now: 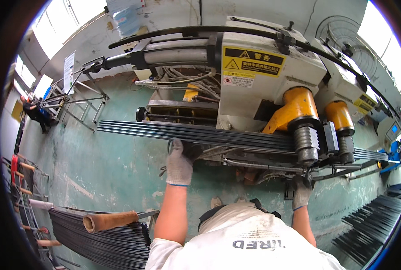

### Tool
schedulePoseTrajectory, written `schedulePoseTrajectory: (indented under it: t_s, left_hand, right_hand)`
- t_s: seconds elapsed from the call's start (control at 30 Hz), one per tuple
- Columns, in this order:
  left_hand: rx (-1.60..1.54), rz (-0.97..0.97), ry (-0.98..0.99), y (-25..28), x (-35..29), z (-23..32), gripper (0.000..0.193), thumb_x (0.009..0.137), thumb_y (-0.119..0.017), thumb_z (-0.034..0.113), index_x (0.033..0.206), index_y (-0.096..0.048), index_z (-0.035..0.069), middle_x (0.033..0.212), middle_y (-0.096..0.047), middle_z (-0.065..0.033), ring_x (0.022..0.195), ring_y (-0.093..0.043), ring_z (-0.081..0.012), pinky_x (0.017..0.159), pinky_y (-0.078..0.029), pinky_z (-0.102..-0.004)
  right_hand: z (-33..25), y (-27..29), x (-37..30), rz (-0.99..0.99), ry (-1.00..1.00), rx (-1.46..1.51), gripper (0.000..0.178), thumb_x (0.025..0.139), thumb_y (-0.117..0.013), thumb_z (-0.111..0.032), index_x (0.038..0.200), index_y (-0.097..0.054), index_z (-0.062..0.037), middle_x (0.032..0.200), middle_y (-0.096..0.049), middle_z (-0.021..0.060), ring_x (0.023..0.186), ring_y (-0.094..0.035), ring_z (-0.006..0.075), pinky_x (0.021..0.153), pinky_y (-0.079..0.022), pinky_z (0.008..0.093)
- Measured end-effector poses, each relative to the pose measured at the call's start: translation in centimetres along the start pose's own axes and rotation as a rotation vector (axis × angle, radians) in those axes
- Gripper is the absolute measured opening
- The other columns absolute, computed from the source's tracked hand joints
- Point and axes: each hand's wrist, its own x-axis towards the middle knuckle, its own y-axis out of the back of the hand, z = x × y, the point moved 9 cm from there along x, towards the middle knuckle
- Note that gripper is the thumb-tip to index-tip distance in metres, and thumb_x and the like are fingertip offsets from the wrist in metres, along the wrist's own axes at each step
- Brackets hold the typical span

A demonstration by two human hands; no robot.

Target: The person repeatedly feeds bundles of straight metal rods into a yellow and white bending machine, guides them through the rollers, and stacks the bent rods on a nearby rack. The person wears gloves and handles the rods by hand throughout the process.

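Observation:
Several long black metal tubes (187, 132) lie side by side across the front of a bending machine (259, 49). Their right part runs up to ribbed steel rollers (306, 143) under orange housings. My left hand (179, 164), in a pale glove with a dark palm, is at the near edge of the tubes, thumb up against them; its fingers close around that edge, partly hidden. Below the larger roller, my right hand (302, 194), gloved too, reaches the machine's lower front edge. Its dark fingers blend into the machine parts, so their grip is hidden.
A stack of black tubes (103, 240) lies at the lower left under a brown cardboard roll (112, 220). More black tubes (373, 227) stand at the lower right. A metal frame (81, 105) is at the far left, where another person (36, 112) stands.

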Motion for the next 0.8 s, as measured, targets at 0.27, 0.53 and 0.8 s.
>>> schedulePoseTrajectory:
  t_s: [0.27,0.53,0.8]
  left_hand:
    - [0.041,-0.174,-0.15,-6.6,1.1,2.0,0.07,0.113,-0.053,0.064,0.147,-0.06,0.003,0.133,-0.071,-0.0113,0.11,-0.071,-0.0241,0.098,-0.058,-0.0407]
    - [0.595,-0.278,-0.781,-21.3,-0.7,14.7,0.031,0.107,-0.065,0.016,0.134,-0.073,0.001,0.124,-0.075,-0.0141,0.122,-0.072,-0.0283,0.1,-0.061,-0.0404]
    - [0.607,-0.563,-0.736,-34.7,-4.1,14.6,0.044,0.117,-0.06,0.036,0.135,-0.058,-0.004,0.103,-0.068,-0.0108,0.09,-0.066,-0.0177,0.083,-0.06,-0.0347]
  right_hand:
    - [-2.4,3.6,2.7,0.113,0.085,-0.039,0.032,0.104,-0.076,-0.02,0.129,-0.076,0.0014,0.117,-0.08,0.01,0.102,-0.077,0.0215,0.089,-0.063,0.0362]
    - [-8.1,1.8,2.0,0.21,0.254,0.173,0.041,0.109,-0.072,-0.023,0.137,-0.071,0.0059,0.128,-0.076,0.0112,0.11,-0.072,0.022,0.095,-0.057,0.0353]
    - [-9.8,0.4,5.2,0.147,0.197,0.234,0.056,0.108,-0.07,-0.045,0.141,-0.071,0.0004,0.134,-0.074,0.0093,0.117,-0.071,0.0247,0.098,-0.057,0.0415]
